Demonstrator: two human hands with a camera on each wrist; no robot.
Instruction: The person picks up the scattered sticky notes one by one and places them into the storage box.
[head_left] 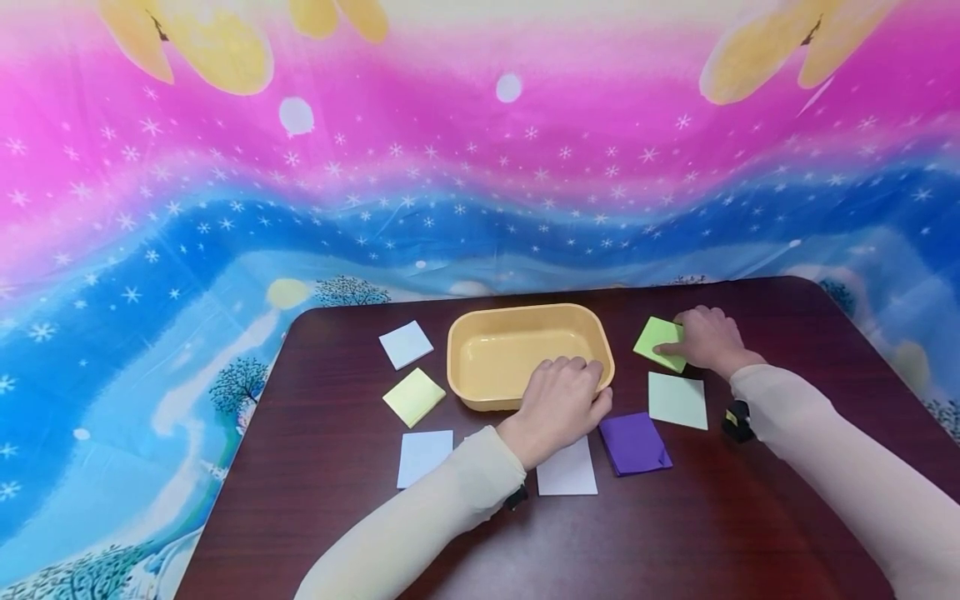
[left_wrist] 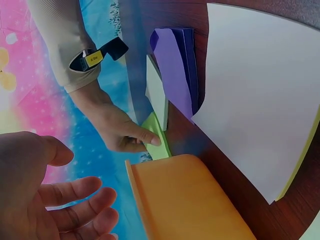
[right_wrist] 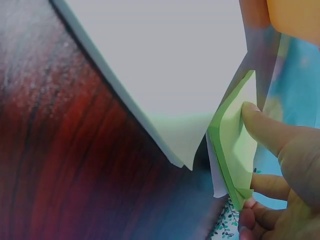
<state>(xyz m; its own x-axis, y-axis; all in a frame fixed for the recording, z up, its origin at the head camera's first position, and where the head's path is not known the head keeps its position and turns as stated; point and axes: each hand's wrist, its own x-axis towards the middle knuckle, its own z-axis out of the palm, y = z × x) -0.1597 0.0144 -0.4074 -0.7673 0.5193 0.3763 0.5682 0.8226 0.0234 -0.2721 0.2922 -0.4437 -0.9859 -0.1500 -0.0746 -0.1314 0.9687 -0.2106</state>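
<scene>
My right hand (head_left: 712, 337) pinches a lime-green sticky note pad (head_left: 651, 337) at the back right of the table, thumb on top and fingers at its far edge; the right wrist view shows the pad (right_wrist: 237, 135) tilted between them. My left hand (head_left: 564, 404) hovers over the near right rim of a yellow plastic basin (head_left: 491, 354). In the left wrist view its fingers (left_wrist: 75, 190) are loosely bent with nothing between them. Just nearer than the lime pad lies a pale green pad (head_left: 677, 402), then a purple pad (head_left: 636, 446) with a lifted corner.
A white pad (head_left: 567, 472) lies partly under my left hand in the head view. Left of the basin are a white pad (head_left: 406, 344), a pale yellow pad (head_left: 414, 397) and another white pad (head_left: 423, 457). A printed cloth (head_left: 480, 150) hangs behind the dark wooden table (head_left: 585, 550).
</scene>
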